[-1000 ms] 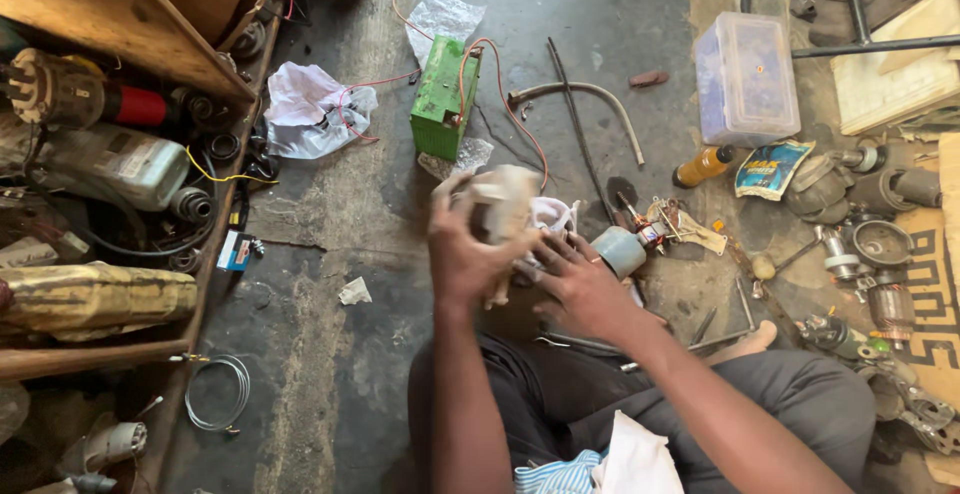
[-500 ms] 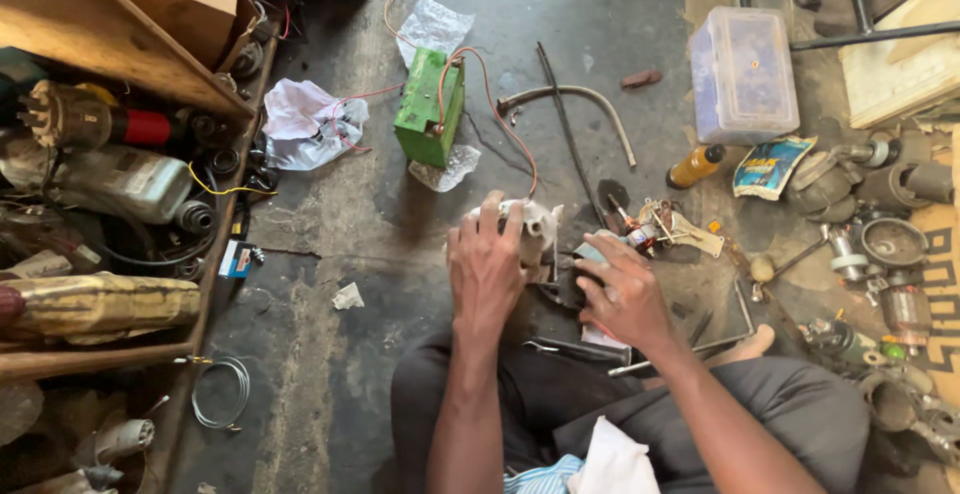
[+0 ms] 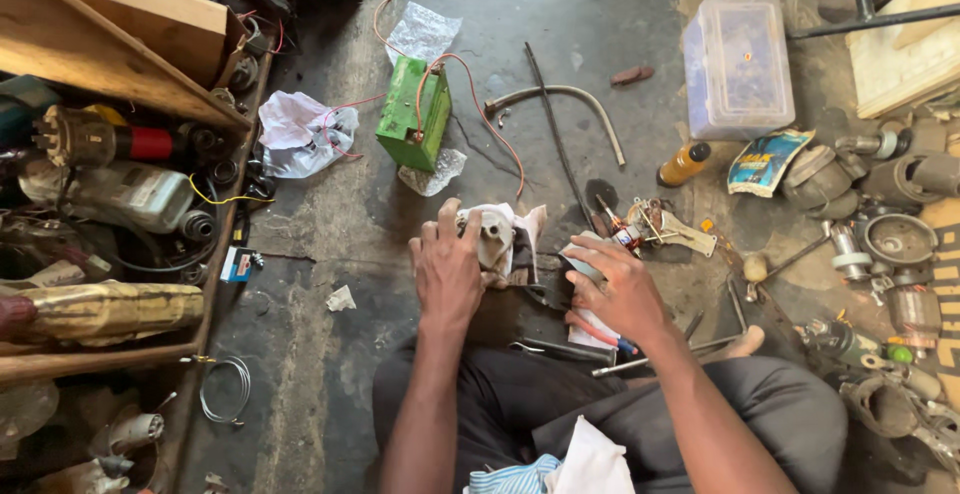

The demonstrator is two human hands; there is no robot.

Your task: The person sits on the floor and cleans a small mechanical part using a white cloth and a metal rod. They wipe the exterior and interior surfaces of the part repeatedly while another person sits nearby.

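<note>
My left hand (image 3: 447, 267) grips a pale, dirty metal motor part (image 3: 493, 237) that rests low on the concrete floor on a white rag (image 3: 527, 222). My right hand (image 3: 618, 287) lies just right of it, fingers curled over a small dark part and a grey piece (image 3: 577, 264); what it holds is partly hidden. Red-and-blue handled tools (image 3: 606, 338) lie under my right wrist. My legs in dark trousers are folded below.
A green battery (image 3: 414, 114) with red wires stands ahead. A clear plastic box (image 3: 738, 66), an orange bottle (image 3: 683, 164) and several metal motor parts (image 3: 893, 244) lie right. A wooden shelf (image 3: 110, 194) of motors runs along the left. A curved pipe (image 3: 560, 104) lies ahead.
Both hands have come down from chest height to the floor with the pale motor part. The view has tilted a little, so the green battery sits higher in frame.
</note>
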